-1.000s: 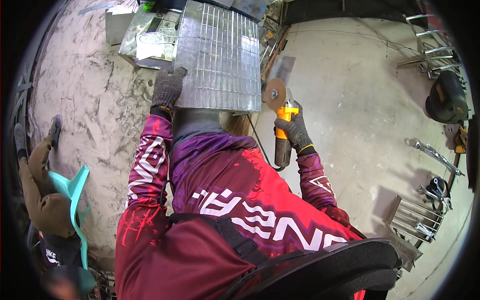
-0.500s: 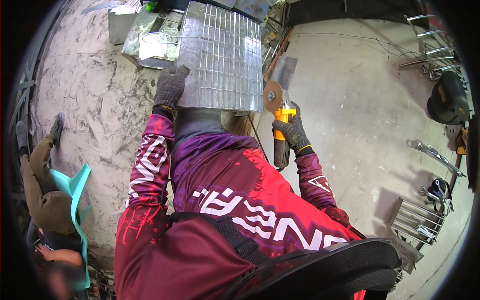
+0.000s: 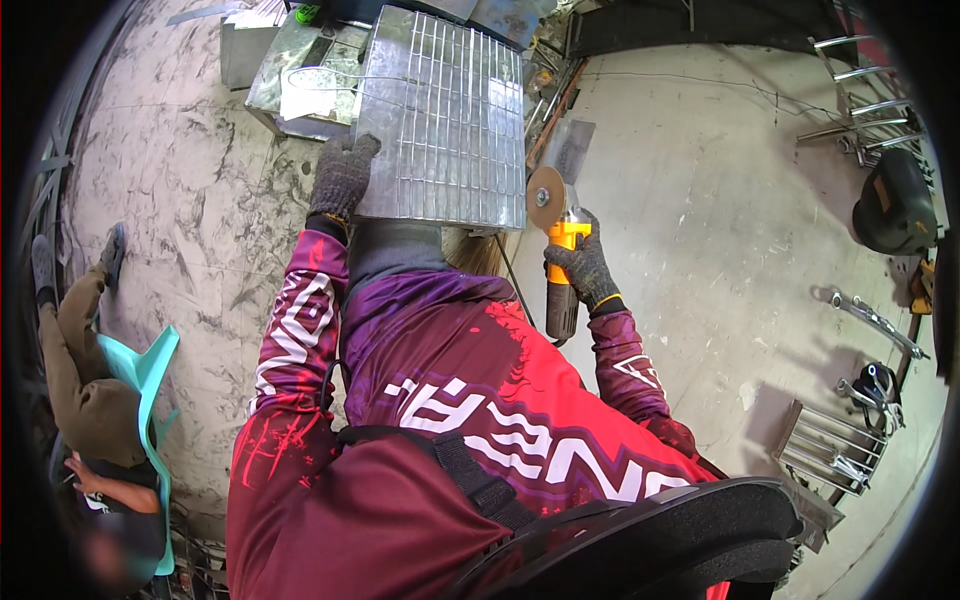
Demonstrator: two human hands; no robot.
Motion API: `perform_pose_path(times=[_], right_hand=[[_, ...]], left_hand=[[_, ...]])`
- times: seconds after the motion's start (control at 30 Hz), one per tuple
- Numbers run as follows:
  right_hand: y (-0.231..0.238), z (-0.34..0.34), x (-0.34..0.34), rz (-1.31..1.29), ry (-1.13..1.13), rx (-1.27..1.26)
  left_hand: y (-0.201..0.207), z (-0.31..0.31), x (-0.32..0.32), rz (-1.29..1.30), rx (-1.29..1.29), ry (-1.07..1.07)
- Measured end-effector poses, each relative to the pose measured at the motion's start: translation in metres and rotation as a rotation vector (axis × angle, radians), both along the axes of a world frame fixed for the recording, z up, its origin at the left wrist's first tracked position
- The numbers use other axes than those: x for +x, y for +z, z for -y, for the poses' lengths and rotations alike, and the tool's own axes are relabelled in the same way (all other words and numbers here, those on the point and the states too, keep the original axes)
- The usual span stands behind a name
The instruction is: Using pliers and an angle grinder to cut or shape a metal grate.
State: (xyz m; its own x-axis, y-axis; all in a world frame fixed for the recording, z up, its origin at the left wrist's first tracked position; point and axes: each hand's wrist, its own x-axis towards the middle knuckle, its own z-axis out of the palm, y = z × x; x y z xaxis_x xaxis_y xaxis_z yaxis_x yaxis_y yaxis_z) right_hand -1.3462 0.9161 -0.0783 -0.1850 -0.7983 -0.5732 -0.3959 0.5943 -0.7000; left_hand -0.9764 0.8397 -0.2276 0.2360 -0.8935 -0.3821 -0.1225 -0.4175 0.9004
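In front of my lap stands a grey sheet-metal piece with a wire grid [image 3: 455, 120] across its top face. My left hand [image 3: 343, 180], in a dark knit glove, closes on the near left edge of it; the fingertips are partly hidden. To the right of the piece, my right hand [image 3: 588, 265], gloved too, is wrapped round the yellow and black body of an angle grinder [image 3: 562, 270]. The grinder's brown disc [image 3: 546, 197] faces the metal's right side, a small gap apart. Whether the disc spins cannot be told.
Left of the grid piece is a metal box [image 3: 290, 90] with paper on top. A person [image 3: 100, 400] sits on a turquoise chair [image 3: 155, 370] at the far left. A dark welding helmet [image 3: 895, 203], a metal rack [image 3: 830, 445] and bent tubes [image 3: 870, 100] lie to the right.
The seated person's arm has shifted slightly. Both my hands keep their holds, and the grinder stays beside the metal piece with barely any movement.
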Motion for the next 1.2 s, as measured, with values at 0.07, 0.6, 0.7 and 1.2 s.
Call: perform_pose_path(times=[0.07, 0.6, 0.7, 1.2], right_hand=[[-0.002, -0.001, -0.003, -0.001, -0.004, 0.001], [-0.010, -0.001, -0.009, 0.008, 0.030, -0.012], [-0.011, -0.001, -0.011, 0.016, 0.026, 0.005], [-0.018, -0.004, -0.015, 0.024, 0.024, -0.022]], left_hand=[[-0.001, 0.000, -0.002, -0.013, -0.004, 0.013], [0.001, -0.001, -0.002, -0.027, 0.034, 0.003], [-0.001, 0.000, -0.002, 0.009, 0.028, -0.009], [-0.012, 0.002, -0.006, -0.012, 0.045, 0.005]])
